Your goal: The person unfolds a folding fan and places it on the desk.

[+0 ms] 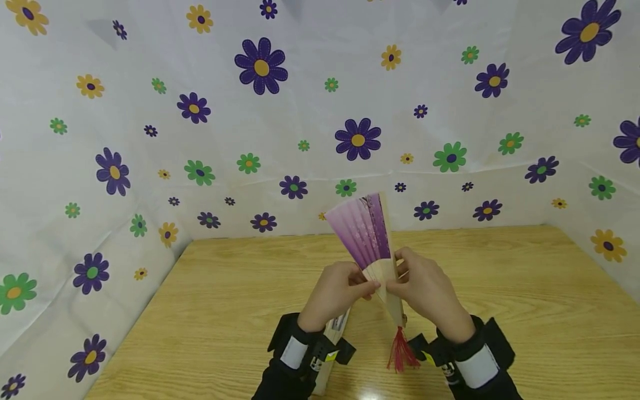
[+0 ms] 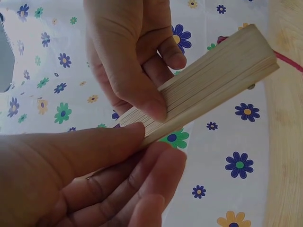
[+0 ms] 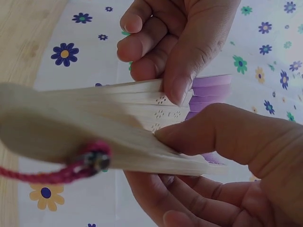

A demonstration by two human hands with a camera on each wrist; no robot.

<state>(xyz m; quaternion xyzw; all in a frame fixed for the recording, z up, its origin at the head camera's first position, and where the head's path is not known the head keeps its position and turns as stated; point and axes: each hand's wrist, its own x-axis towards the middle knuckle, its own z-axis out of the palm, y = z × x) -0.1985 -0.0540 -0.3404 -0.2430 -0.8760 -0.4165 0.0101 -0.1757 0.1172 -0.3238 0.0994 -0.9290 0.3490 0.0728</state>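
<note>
lateral passage over wood-grain tabletop (image 1: 215,311); floral backdrop (image 1: 310,116) bounds the rear; red tassel (image 1: 401,353) obstructs space beneath the folding fan (image 1: 359,230).

My folding fan (image 1: 356,233) is light purple at the top and dark purple lower down, with tiny pale flowers on it. Its ribs (image 1: 378,271) are cream, with little flower shapes cut in. The tassel (image 1: 401,350) is red, and its cord (image 3: 38,178) looks pinkish red. My sleeves (image 1: 285,383) are black. The table (image 1: 225,305) is yellow-brown with wood lines. The cloth (image 1: 310,66) behind is white with purple, yellow and green flowers.
</note>
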